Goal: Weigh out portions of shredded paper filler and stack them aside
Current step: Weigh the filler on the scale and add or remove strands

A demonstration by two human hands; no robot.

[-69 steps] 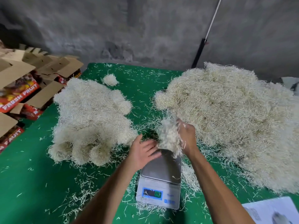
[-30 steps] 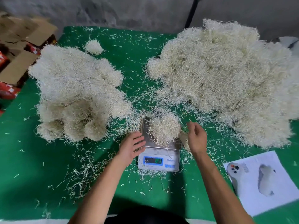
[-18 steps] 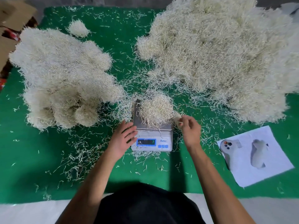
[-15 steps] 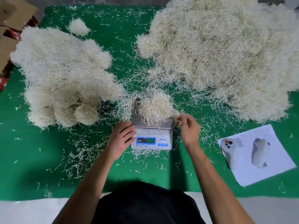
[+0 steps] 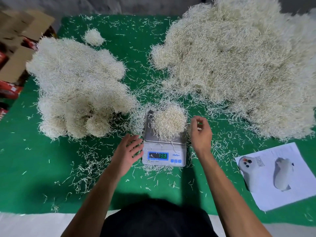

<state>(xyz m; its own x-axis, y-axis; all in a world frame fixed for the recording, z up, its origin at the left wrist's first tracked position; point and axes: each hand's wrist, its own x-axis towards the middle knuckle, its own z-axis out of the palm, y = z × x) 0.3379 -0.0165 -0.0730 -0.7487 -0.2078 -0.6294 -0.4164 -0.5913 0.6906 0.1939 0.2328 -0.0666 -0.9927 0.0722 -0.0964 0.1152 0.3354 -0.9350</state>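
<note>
Left hand: my left hand [image 5: 128, 152] hovers at 9 o'clock of the scale [image 5: 164, 147], fingers spread wide and holding nothing. I judge that if a fingertip brushes the scale's body, the reading will jump and the portion will come out wrong.

Right hand: my right hand [image 5: 200, 130] sits at 3 o'clock of the scale with fingers loosely curled; a few strands seem to cling at the fingertips, though I cannot tell whether it really pinches any. Stray strands dropping from it onto the pan would shift the weight.

Display: the lit display [image 5: 158, 155] shows digits too blurred to trust, so I risk lifting before the number settles.

Portion: the portion of shredded paper filler [image 5: 169, 122] sits on the steel pan, heaped toward 1 o'clock and overhanging the right edge. Overhanging strands may touch the loose shreds on the tabletop [image 5: 42, 168] and carry part of the load, so the scale reads light.

Stacked portions: the stacked portions [image 5: 77, 89] lie at 10 o'clock of the scale, their fringe reaching almost to the pan. A careless scoop could drag that fringe along or blur one clump into its neighbour.

Bulk pile: the bulk pile [image 5: 239, 65] rises at 1 o'clock, its skirt near the scale; it could slump toward the pan.

Printed sheet: a printed sheet [image 5: 277, 175] lies at 4 o'clock, well apart.
</note>
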